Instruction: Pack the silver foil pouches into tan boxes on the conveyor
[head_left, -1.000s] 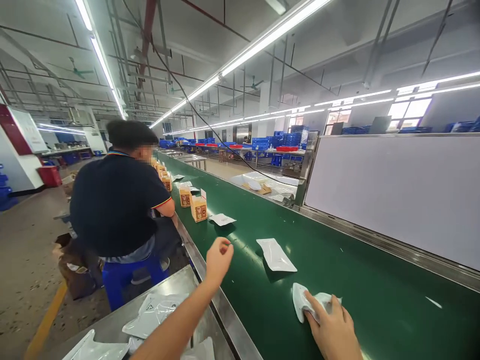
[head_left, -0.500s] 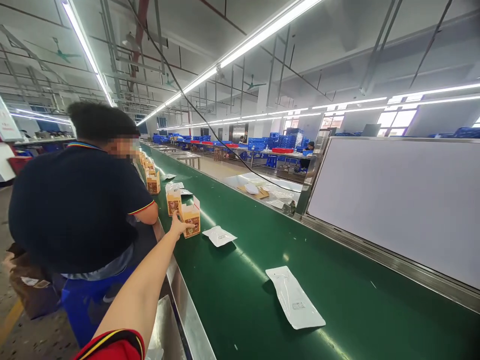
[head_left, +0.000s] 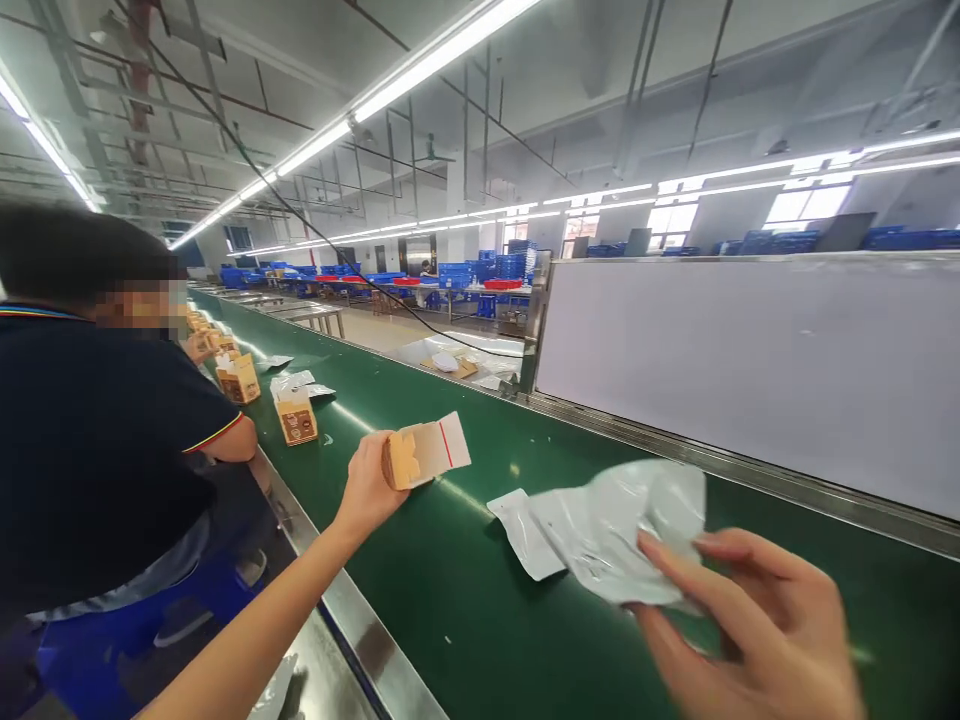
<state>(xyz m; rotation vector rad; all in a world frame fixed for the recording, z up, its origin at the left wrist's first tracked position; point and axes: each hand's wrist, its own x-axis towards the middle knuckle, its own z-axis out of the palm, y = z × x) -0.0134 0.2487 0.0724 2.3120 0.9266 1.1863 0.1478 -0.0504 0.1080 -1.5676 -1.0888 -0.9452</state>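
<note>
My left hand is closed round a small brown-and-yellow carton, tilted so that its open top and white flap with a red stripe point right. Between the fingers and thumb of my right hand is a crinkled white pouch, held above the green conveyor belt. Partly behind that pouch, another white pouch lies on the belt. Farther up the belt stands an open carton with white pouches behind it.
On the left a co-worker in a dark shirt sits close to the belt's metal edge. More cartons line the belt's near side. A large white panel rises along the far side.
My left hand has lifted the carton off the belt, tipping it rightward. My right hand has come into view holding a white pouch. The view has turned right.
</note>
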